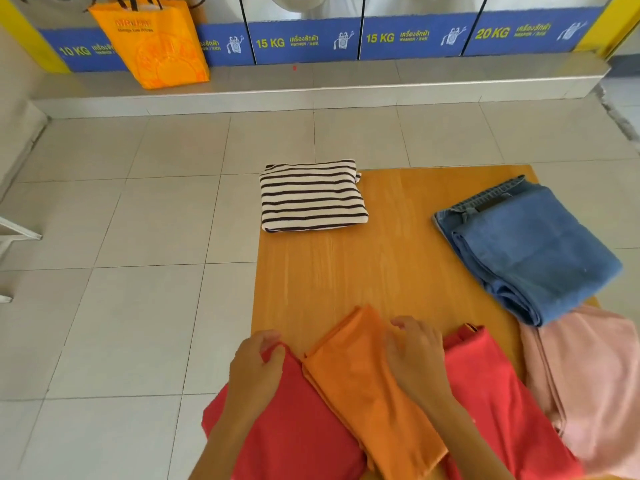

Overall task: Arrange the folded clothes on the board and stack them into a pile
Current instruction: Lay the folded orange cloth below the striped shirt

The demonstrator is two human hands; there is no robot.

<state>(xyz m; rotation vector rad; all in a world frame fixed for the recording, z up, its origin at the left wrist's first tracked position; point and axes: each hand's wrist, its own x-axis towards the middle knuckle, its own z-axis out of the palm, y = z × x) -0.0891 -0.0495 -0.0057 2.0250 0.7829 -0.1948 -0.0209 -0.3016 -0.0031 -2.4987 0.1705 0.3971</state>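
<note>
Soft red cloth (294, 420), pinched by left hand (258, 367); right hand (415, 355) lies flat on smooth orange cloth (367, 382).

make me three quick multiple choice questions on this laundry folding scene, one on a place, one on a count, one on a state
1. Where does the folded black-and-white striped top lie?
A. on the far left corner of the wooden board
B. under the folded blue jeans
C. inside the orange bag

2. How many folded garments are in view?
A. three
B. five
C. seven

3. What is the left hand doing?
A. hanging idle
B. gripping the far left corner of the red garment
C. lifting the jeans

Answers: 1 A, it overhangs that corner. 2 B: striped top, blue jeans, pink garment, red garment, orange cloth. 3 B, its fingers curl round the red edge while the right hand rests on the orange cloth.
</note>
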